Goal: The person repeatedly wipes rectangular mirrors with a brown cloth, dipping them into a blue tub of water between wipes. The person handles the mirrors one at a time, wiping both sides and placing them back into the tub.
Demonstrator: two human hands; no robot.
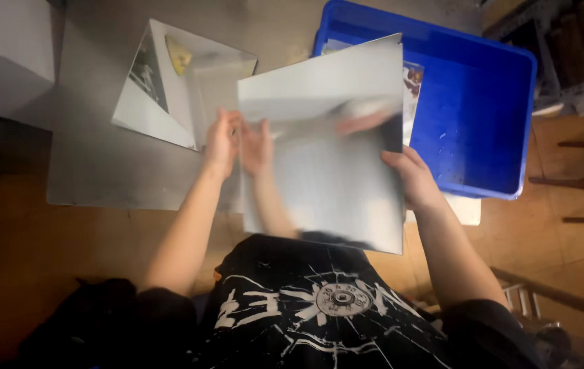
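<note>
Both hands — left hand (222, 142), right hand (411, 179) — grip mirror sheet (326, 143) edges beside blue bin (473, 102).

You've got a warm brown wooden floor (565, 246) under you, lit kinda dim and orange. A blue bin (490, 102) sits off to your right, a grey metal plate (100, 171) lies flat on the floor, and a pale box (5, 55) fills the top-left corner.

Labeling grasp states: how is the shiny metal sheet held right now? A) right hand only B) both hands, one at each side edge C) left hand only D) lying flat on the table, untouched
B: the left hand is at the left edge of the mirror-like sheet and the right hand grips its right edge, holding it up in front of the blue bin.
</note>
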